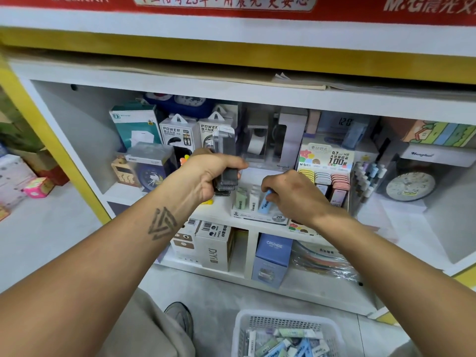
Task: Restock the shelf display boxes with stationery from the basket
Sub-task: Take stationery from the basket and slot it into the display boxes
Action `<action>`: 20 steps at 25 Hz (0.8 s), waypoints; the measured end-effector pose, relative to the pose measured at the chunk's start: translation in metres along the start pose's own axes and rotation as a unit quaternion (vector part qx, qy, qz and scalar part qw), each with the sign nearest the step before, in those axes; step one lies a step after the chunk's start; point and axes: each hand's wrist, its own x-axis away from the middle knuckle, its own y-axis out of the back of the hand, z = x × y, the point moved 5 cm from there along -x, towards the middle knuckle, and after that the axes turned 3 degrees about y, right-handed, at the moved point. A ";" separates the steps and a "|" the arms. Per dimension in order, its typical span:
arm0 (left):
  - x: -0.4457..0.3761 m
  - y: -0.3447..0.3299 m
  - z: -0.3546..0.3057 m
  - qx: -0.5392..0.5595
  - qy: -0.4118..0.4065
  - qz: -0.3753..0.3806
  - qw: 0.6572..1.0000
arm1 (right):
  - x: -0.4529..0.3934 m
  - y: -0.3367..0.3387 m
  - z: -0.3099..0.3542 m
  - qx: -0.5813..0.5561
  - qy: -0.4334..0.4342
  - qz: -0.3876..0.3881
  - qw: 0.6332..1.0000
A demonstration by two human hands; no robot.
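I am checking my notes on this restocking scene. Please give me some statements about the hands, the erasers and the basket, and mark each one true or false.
1. The right hand pinches a blue eraser at the display box. True.
2. The left hand is empty. False: it grips a stack of dark flat cases.
3. The white basket on the floor holds erasers. True.
4. The round clock stands left of the power bank boxes. False: it stands far right.

Blue eraser [265, 202] tilted in display box [260, 219]; basket [240, 331] below.
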 end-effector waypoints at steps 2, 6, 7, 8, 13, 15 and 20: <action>0.000 0.000 -0.001 -0.001 -0.005 -0.003 1.000 | 0.000 0.002 -0.001 -0.002 -0.010 0.009 1.000; 0.000 -0.004 0.002 -0.005 0.005 0.009 1.000 | 0.003 0.001 0.006 0.017 0.023 0.034 0.999; 0.001 -0.005 0.003 -0.005 0.008 0.010 1.000 | 0.004 0.001 0.007 0.015 0.028 0.043 0.999; 0.001 -0.006 0.004 -0.006 0.010 0.009 1.000 | 0.004 0.001 0.008 0.012 0.030 0.048 0.998; 0.002 -0.010 0.007 -0.012 0.011 0.011 1.000 | 0.003 0.007 0.011 0.068 0.059 0.029 0.995; 0.002 -0.012 0.006 -0.016 0.012 0.017 1.000 | 0.004 0.005 0.009 0.055 0.052 0.045 0.996; 0.005 -0.020 0.006 -0.034 0.017 0.032 0.999 | 0.002 0.018 0.008 0.066 0.025 0.017 0.997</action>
